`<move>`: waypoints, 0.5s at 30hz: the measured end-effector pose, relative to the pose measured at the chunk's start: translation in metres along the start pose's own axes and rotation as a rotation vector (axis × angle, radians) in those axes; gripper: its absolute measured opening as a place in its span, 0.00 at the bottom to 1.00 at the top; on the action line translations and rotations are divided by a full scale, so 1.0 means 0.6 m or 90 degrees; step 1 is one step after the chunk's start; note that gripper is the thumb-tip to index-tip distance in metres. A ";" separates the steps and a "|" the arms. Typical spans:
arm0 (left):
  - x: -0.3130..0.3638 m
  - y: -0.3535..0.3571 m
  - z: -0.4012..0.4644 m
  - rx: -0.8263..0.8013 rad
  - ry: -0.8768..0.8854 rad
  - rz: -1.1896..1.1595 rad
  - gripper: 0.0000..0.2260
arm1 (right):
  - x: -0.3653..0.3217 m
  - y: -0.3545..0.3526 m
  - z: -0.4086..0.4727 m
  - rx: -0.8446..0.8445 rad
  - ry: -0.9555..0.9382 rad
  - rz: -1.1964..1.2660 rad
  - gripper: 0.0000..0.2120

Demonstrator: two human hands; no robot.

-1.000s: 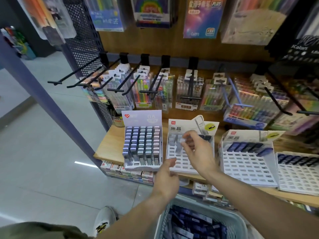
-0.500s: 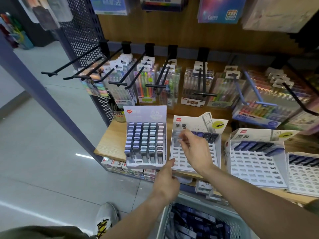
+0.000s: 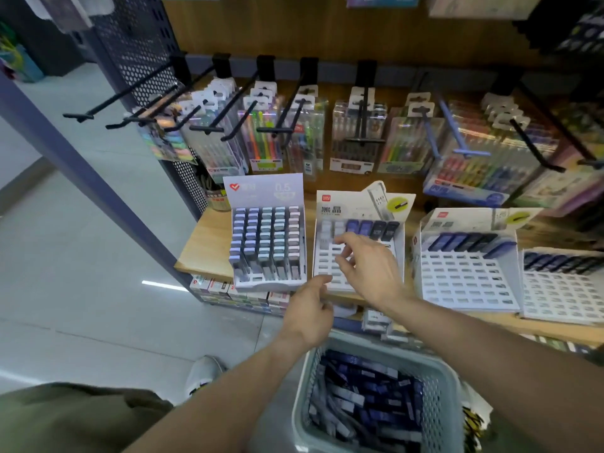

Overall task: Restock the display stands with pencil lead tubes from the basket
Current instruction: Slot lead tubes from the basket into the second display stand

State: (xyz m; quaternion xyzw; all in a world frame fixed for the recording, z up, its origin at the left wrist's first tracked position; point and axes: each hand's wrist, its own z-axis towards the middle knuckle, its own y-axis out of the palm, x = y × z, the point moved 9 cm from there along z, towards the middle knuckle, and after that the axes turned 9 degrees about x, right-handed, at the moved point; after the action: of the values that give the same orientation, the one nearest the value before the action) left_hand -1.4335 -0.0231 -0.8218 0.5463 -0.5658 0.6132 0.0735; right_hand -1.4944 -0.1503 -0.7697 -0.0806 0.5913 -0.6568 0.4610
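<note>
1. While my right hand (image 3: 369, 269) hovers over the second display stand (image 3: 359, 246), its fingers are loosely spread and I see no tube between them, so this grip is open.
2. My left hand (image 3: 307, 308) rests at the front edge of the same stand, with the fingers half curled; whether it holds anything I cannot tell.
3. This stand has tubes only in its top row, pale ones at the left and dark blue ones (image 3: 372, 228) at the right; the slots below are empty.
4. Beside it, the left stand (image 3: 268, 246) looks full, and the two stands at the right are mostly empty.
5. Most pencil lead tubes (image 3: 366, 397) lie loose in the grey basket (image 3: 438, 403) under my arms.
6. I judge that the tubes are light, stiff and smooth, so they can slip; the leads inside are probably fragile.
7. I would pinch one tube on its flat sides near the middle and slide it end-first into a slot.
</note>
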 end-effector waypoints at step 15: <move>-0.104 0.203 -0.164 -0.396 0.210 0.368 0.23 | 0.127 0.082 -0.440 -0.512 0.240 0.112 0.13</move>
State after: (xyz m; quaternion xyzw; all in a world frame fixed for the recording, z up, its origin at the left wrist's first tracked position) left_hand -1.5533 0.0435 -0.9203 0.2131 -0.8332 0.4882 0.1486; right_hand -1.6841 -0.0120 -0.9208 -0.0818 0.8778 -0.3363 0.3310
